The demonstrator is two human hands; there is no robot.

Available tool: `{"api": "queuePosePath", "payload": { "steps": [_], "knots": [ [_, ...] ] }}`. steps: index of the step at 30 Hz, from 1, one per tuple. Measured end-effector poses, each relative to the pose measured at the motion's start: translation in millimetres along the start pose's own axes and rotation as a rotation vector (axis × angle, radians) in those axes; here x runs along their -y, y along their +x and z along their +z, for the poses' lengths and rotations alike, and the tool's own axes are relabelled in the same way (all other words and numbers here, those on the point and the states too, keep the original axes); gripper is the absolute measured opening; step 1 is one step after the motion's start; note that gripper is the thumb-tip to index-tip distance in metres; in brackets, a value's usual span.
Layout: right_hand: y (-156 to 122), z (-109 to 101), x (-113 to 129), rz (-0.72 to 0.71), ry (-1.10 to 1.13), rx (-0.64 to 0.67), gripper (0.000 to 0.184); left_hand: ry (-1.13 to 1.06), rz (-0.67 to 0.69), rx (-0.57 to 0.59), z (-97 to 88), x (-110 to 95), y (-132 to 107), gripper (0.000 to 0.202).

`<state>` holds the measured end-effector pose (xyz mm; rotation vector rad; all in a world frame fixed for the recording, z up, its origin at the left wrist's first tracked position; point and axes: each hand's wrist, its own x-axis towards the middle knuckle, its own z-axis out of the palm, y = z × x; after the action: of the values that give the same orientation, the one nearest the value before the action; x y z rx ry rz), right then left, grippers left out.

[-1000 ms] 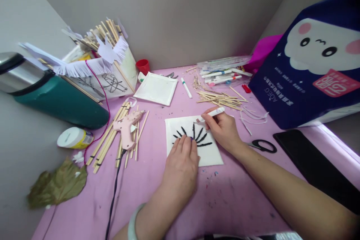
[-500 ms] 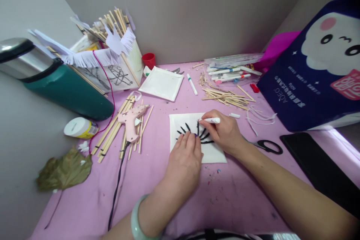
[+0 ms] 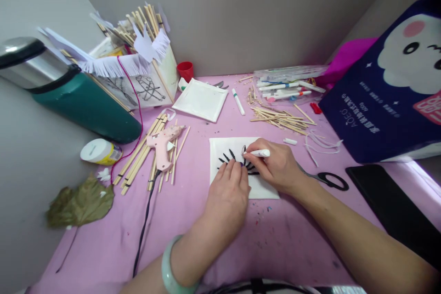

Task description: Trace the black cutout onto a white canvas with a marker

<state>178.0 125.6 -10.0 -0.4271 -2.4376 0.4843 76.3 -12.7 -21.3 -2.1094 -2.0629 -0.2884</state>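
Lit softly, evenly | glaring on the tabletop (image 3: 425, 178) at far right | blackened — top-right corner | stretched toward edges

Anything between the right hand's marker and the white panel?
Nothing visible blocks the marker in the right hand from the white panel; the left hand covers part of the panel's lower left, apart from the marker.

panel (image 3: 263, 189): white, black radiating strokes (image 3: 231, 153) | marker (image 3: 260, 152): white | tabletop (image 3: 275, 243): lilac-pink

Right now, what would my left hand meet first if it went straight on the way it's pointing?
Sliding over the black strokes, your left hand would probably meet the white marker in your right hand first, though depth is hard to judge.
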Motion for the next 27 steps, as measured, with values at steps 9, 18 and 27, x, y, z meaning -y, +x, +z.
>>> {"api": "queuePosePath", "payload": {
  "steps": [9, 18, 27],
  "knots": [
    [-1.7, -4.5, 5.9, 0.019, 0.037, 0.046, 0.019, -0.003, 0.007, -0.01, 2.4, 0.4, -1.6, 0.037],
    [4.4, -5.8, 6.8, 0.186, 0.093, 0.096, 0.024, -0.036, -0.016, -0.001, -0.3, -0.4, -2.7, 0.037],
    [42.9, -14.5, 5.8, 0.367, 0.126, 0.383, 0.021, -0.022, -0.037, 0.008, -2.2, -1.6, -3.2, 0.038]
  ]
}}
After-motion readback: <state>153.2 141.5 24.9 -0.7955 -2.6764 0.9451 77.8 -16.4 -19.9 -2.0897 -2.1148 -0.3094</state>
